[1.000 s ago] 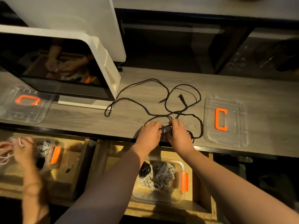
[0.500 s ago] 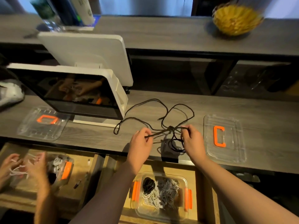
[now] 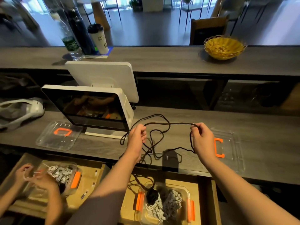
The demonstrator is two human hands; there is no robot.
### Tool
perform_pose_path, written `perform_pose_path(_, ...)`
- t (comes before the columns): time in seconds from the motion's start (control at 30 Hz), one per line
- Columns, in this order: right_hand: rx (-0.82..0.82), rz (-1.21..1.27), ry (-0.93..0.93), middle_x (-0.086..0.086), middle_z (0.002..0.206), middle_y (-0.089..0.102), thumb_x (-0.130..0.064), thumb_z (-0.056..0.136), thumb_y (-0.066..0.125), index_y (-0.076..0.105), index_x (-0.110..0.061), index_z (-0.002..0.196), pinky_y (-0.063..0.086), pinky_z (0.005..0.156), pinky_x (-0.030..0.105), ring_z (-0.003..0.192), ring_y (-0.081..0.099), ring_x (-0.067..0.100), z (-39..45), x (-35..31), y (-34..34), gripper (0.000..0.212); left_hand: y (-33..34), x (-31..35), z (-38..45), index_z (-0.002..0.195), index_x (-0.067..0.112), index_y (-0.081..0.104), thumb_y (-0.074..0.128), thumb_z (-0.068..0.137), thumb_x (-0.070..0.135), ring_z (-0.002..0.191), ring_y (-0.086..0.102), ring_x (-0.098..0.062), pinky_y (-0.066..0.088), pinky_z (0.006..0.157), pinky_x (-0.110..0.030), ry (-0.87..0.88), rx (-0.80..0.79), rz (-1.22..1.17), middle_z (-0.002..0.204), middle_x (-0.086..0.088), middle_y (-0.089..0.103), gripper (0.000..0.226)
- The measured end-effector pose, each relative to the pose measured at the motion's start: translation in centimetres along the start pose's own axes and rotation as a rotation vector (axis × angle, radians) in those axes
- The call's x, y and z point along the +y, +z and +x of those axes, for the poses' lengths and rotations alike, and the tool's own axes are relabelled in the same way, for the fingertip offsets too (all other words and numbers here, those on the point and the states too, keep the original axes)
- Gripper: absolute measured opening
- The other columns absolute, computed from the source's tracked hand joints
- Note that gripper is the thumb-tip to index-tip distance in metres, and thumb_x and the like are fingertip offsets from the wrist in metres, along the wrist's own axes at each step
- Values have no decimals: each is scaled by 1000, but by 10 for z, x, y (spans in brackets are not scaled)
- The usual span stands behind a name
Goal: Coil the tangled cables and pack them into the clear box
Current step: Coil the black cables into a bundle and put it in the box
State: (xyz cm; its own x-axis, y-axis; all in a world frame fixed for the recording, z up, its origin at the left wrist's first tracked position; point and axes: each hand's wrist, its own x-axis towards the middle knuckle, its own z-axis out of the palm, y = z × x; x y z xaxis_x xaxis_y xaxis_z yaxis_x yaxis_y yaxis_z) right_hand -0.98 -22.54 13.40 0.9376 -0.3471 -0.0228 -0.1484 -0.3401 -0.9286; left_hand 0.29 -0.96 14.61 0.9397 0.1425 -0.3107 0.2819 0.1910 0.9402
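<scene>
A grey wood-grain table (image 3: pixel 243 127) runs across a café-like room, a white point-of-sale screen (image 3: pixel 90 108) standing on it at the left and a wicker basket (image 3: pixel 224 47) on the upper ledge. Both hands are up over the table: the left hand (image 3: pixel 137 138) pinches the black cable (image 3: pixel 168 124) with curled fingers, the right hand (image 3: pixel 202 138) pinches it too, and a doubled stretch runs fairly taut between them. The rest of the cable trails in loose tangles on the table and drops over the edge toward the clear box (image 3: pixel 164 207), which sits in the open drawer below, already holding coiled white, grey and black cables. Its lid (image 3: pixel 230 148) lies just right of the right hand. To coil well from here, I'd say keep the span even, feed slack loop by loop, and clear the knots first. Another person's hands (image 3: pixel 32 176) work at the far left.
</scene>
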Motion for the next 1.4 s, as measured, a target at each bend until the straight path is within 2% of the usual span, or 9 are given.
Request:
perform_pose_path(0.27,-248,-197,-17,-3,120,58,-26,92,65,63,-25,117,44,72,19,99,59,9,-12,-27,-13,25,28,59,-35,74,18,55,50,99,26,66,43,-12,35,67,-33,197,-264,517,68,4,45,26)
perform_pose_path(0.33,-302,-84,-133,-8,117,61,-19,92,65,60,-25,122,47,86,23,107,58,5,-18,-47,-15,31,42,67,-43,77,19,59,52,99,29,71,47,-14,38,70,-34,212,-345,631,72,2,50,24)
perform_pose_path(0.4,-371,-17,-223,-9,96,66,-19,93,63,63,-27,111,52,78,24,88,61,3,-26,-65,-20,20,51,70,-50,74,22,60,53,97,25,70,47,-13,38,70,-34,251,-381,655,72,1,51,25)
perform_pose_path(0.67,-238,252,-125,-10,64,54,-16,97,56,65,-18,85,39,54,21,57,47,1,-34,-64,-48,15,17,5,-54,66,20,53,57,96,21,56,44,-8,37,60,-30,188,-129,792,59,6,46,30)
perform_pose_path(0.93,-255,-342,169,0,84,59,-20,100,52,60,-9,106,39,54,23,80,61,18,-26,1,-57,14,26,-10,-72,62,21,46,51,98,19,58,38,-12,31,63,-33,187,-49,587,57,8,38,37)
perform_pose_path(1.03,-313,-454,-12,-2,117,59,-21,93,64,51,-18,133,53,88,31,107,58,13,-38,-9,-53,43,31,2,-73,63,21,51,50,97,22,53,37,-12,31,59,-31,106,-108,644,55,7,40,35)
perform_pose_path(1.1,-322,-471,-207,-9,124,56,-26,92,65,48,-25,138,46,104,36,119,50,9,-48,-23,-52,49,36,9,-76,62,22,56,50,97,24,49,36,-10,30,54,-28,45,-227,723,53,9,41,35)
perform_pose_path(1.23,-513,-376,-433,-17,102,60,-31,101,51,57,-31,116,47,84,24,95,55,-1,-64,-38,-50,17,42,13,-87,66,21,61,52,99,25,50,37,-10,32,52,-24,-4,-409,611,56,6,44,34)
perform_pose_path(1.4,-457,-195,-330,-8,74,58,-27,103,47,61,-24,96,39,59,16,66,52,0,-73,-39,-45,16,27,9,-91,53,22,52,61,95,29,54,43,-13,43,67,-27,177,-286,318,50,5,41,43)
